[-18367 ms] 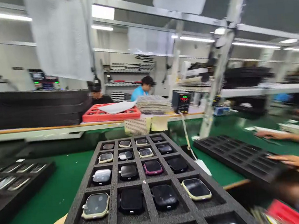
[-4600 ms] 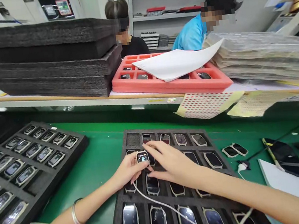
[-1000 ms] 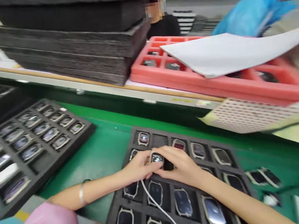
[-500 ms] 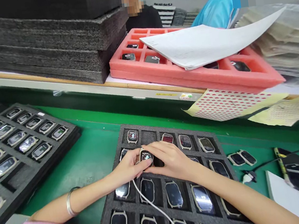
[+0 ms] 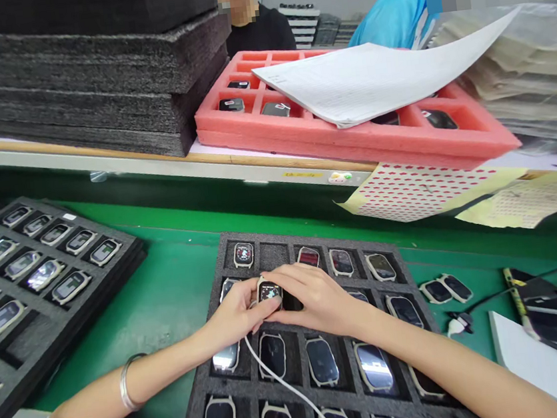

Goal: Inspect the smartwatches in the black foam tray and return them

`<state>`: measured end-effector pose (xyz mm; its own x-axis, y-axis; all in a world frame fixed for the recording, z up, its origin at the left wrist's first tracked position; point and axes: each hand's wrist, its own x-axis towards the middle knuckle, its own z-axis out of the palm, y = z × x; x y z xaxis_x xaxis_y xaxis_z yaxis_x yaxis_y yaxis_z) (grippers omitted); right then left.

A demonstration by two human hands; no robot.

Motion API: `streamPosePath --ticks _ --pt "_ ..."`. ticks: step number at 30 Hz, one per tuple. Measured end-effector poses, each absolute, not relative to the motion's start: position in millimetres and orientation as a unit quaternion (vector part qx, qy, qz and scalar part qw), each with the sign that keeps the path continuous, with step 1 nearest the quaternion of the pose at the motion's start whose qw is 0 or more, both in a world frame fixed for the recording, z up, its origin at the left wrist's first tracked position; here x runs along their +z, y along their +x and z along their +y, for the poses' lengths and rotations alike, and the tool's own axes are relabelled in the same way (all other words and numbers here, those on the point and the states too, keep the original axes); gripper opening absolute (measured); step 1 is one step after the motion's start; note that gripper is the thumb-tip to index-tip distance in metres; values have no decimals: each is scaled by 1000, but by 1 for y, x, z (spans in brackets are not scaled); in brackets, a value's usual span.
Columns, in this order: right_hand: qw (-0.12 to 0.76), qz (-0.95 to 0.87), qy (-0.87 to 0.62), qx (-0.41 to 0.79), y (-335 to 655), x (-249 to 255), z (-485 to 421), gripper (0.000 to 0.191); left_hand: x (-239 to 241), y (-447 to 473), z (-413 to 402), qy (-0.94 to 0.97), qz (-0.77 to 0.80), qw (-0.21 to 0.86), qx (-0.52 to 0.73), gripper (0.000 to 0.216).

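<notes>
Between my two hands is a smartwatch (image 5: 270, 292) without a strap, its screen lit with a dial. My left hand (image 5: 240, 309) grips its left side, with the thumb across the lower part of the screen. Fingers of my right hand (image 5: 313, 299) close round its top and right side. A white cable (image 5: 283, 381) runs down from beneath my left hand; where it ends under the watch is hidden. Below lies a black foam tray (image 5: 292, 331) of strapless watches in separate cells. One watch (image 5: 243, 255) in its top left cell has a lit screen.
Another foam tray (image 5: 130, 253) of watches lies at the left. On the shelf stand stacked black foam (image 5: 152, 69) and a pink foam tray (image 5: 270, 136) under white paper (image 5: 369, 81). Two watches (image 5: 446, 289), a phone (image 5: 546, 312) and cables lie right. Two people sit opposite.
The view has shifted slightly, so the shelf and trays appear a little further left. Both hands keep the same hold on the lit watch.
</notes>
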<state>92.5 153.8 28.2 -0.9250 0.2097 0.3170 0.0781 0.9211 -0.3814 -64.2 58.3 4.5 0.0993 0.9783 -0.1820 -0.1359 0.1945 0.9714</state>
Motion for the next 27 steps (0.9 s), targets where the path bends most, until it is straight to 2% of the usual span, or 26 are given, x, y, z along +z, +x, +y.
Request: streamPosePath --ticks 3,6,8,11,14,18,22,27 --pt "174 -953 -84 232 94 35 163 41 2 -64 59 439 504 583 462 30" --pt "213 -926 -132 283 92 37 181 40 1 -63 59 444 508 595 436 40" --pt "213 -927 -179 250 89 34 194 41 0 -63 59 445 516 604 413 41" --pt "141 -957 -205 152 88 30 202 45 -3 -62 59 449 524 599 407 37" --pt "77 -971 -202 106 97 41 199 49 -1 -62 57 448 519 602 410 38" --pt "-15 -969 -243 40 116 59 194 23 15 -58 55 408 515 625 422 31" --pt "-19 -961 -275 36 120 55 195 21 27 -46 59 364 455 683 441 27" --pt "29 -948 -308 73 121 53 197 22 19 -38 67 303 400 744 442 34"
